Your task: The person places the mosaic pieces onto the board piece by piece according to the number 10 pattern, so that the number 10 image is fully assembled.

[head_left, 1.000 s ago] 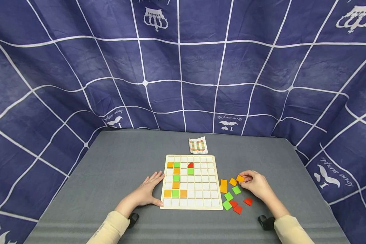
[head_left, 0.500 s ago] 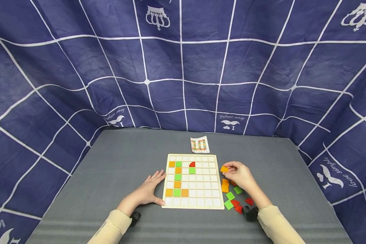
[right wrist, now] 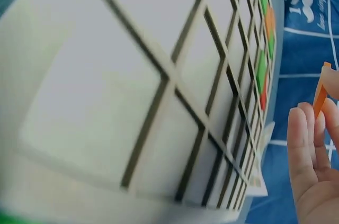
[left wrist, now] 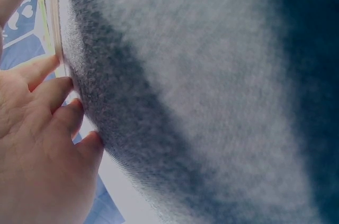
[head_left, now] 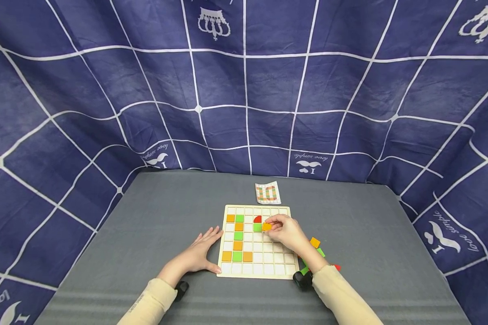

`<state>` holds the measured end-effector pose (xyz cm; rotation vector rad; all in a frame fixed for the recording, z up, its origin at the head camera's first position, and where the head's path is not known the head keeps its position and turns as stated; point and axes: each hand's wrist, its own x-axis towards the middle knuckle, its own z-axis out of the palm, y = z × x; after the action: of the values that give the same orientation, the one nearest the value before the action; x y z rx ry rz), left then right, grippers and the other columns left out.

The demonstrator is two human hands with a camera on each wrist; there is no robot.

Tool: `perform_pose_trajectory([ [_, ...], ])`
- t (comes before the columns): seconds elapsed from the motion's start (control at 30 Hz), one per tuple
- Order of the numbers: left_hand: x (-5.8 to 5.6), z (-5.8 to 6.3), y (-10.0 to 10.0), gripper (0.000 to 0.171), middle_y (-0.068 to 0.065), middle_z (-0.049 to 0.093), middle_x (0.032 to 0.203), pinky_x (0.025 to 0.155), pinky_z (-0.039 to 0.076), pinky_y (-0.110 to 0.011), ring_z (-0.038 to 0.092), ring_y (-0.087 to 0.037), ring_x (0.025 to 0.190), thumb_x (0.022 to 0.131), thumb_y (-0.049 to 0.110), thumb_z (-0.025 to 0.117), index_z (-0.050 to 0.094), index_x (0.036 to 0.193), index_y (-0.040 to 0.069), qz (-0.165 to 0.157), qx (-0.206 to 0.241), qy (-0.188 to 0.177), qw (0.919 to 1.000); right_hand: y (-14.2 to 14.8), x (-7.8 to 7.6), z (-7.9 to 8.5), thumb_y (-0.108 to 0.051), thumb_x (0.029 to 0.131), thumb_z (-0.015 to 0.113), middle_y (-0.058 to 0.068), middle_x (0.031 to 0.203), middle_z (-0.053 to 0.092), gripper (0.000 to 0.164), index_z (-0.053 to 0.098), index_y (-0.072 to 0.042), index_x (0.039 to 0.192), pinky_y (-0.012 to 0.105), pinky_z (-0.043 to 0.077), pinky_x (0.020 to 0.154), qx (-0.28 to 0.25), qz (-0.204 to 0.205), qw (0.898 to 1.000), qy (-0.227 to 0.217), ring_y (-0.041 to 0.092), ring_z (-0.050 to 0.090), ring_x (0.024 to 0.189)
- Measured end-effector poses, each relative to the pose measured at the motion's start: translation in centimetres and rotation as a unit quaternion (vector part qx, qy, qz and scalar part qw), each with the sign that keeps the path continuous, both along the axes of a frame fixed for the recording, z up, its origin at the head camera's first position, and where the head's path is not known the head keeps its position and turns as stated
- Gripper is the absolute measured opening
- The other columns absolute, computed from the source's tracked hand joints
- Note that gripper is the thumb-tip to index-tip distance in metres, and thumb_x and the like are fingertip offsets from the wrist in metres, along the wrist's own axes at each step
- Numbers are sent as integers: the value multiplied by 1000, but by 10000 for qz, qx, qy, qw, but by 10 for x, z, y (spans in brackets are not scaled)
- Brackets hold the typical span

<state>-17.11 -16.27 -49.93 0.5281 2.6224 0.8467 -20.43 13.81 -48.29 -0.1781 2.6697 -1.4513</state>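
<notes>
A cream grid board (head_left: 264, 269) lies flat on the table, with several orange and green square tiles in its left columns. My left hand (head_left: 193, 259) rests spread at the board's left side, thumb and fingertips touching the edge. Over the board, my right hand (head_left: 288, 233) pinches an orange square tile (head_left: 266, 227) between thumb and fingers. That tile is just right of a green tile (head_left: 257, 227), which sits below a red quarter-round tile (head_left: 258, 219). In the right wrist view the held orange tile (right wrist: 321, 91) is tilted, seen edge-on above the board.
A small printed pattern card (head_left: 268, 193) lies behind the board. Loose orange (head_left: 315, 243), green and red tiles lie to the board's right, partly hidden by the right forearm. A dark blue checked cloth (head_left: 268, 126) hangs behind the grey table (head_left: 179, 198).
My right hand has lifted the orange tile from the loose pile and carried it leftward over the board. The left hand stays at the board's edge.
</notes>
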Motion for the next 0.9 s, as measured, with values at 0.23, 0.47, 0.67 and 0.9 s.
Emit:
perform_pose_trajectory([
  [0.23, 0, 0, 2, 116, -17, 24, 162, 123, 12, -57, 15, -36, 152, 58, 31, 94, 33, 153, 4, 86, 2, 9, 10000, -15, -2, -13, -6, 76, 81, -1, 83, 59, 22, 72, -9, 96, 19, 49, 65, 389, 422, 9981, 231, 9, 55, 74],
  [0.47, -1, -2, 2, 116, -17, 24, 162, 123, 12, -58, 15, -36, 152, 58, 31, 94, 34, 153, 4, 82, 27, 21, 10000, -21, -1, -18, -2, 75, 81, 0, 83, 58, 23, 66, -10, 90, 19, 47, 65, 749, 610, 9948, 312, 9, 53, 74],
  [0.67, -1, -4, 1, 117, -17, 24, 162, 123, 12, -58, 16, -36, 152, 58, 32, 94, 34, 153, 4, 77, 22, 39, 10000, -22, 1, -17, -2, 76, 80, -1, 84, 57, 23, 65, -9, 91, 19, 46, 64, 984, 788, 9908, 497, 9, 53, 74],
  [0.9, -1, -3, 2, 116, -18, 24, 162, 123, 12, -58, 16, -37, 152, 58, 31, 94, 34, 153, 3, 70, 51, 50, 9999, -24, 1, -19, -2, 77, 79, -2, 85, 57, 19, 69, -10, 91, 18, 45, 64, 1255, 918, 9850, 750, 8, 51, 74],
])
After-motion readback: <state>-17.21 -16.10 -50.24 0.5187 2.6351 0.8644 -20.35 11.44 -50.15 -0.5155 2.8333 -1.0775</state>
